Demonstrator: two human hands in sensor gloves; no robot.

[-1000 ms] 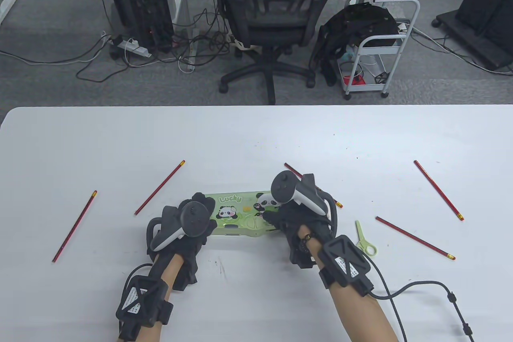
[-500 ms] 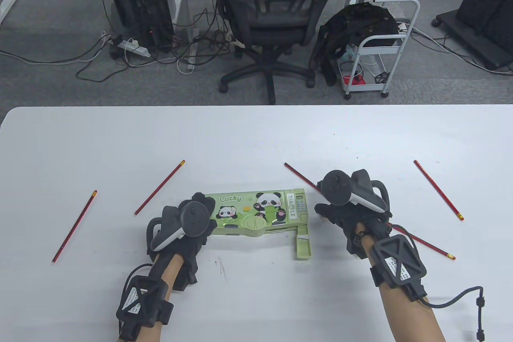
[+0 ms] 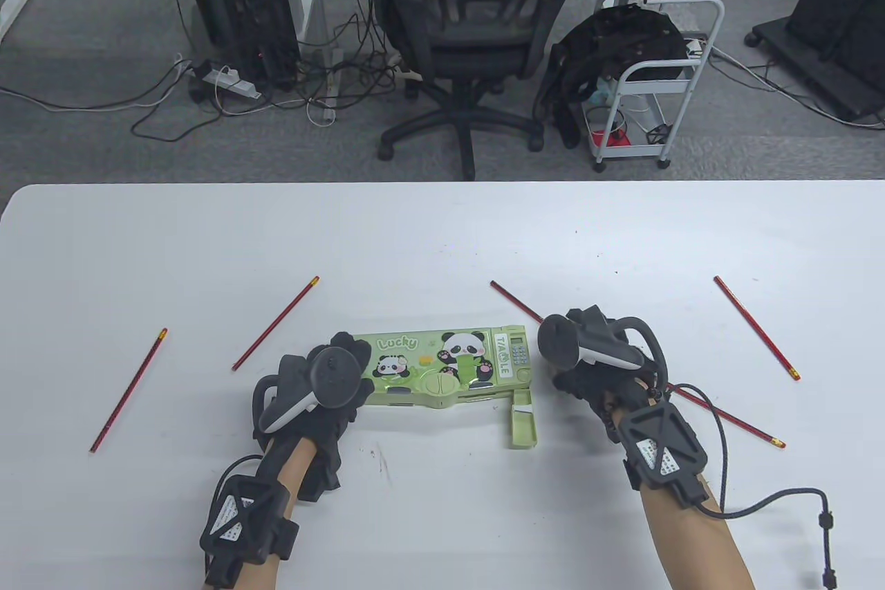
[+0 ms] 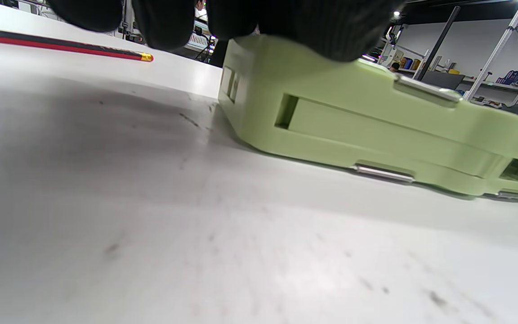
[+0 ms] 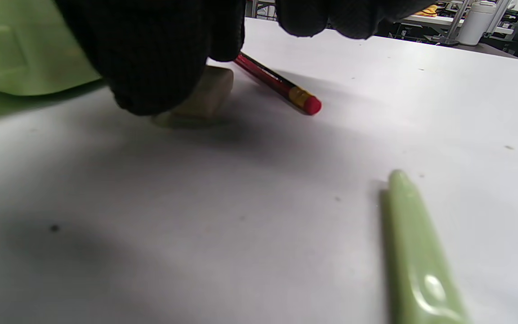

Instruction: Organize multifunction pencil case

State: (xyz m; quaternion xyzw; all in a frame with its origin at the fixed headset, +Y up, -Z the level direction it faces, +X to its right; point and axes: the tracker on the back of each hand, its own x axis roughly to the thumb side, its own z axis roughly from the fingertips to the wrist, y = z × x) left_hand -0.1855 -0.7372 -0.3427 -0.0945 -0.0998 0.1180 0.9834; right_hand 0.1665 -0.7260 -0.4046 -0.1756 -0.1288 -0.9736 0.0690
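White table (image 3: 442, 237). Green pencil case (image 3: 442, 369) lies near the front edge, centre, its small drawer (image 3: 523, 420) swung out toward that edge. Left hand (image 3: 314, 386) grips the case's left end. Right hand (image 3: 591, 369), just right of the case, fingertips on a beige eraser (image 5: 205, 96); grasp not discernible. Red pencil (image 5: 281, 87) just beside the eraser.
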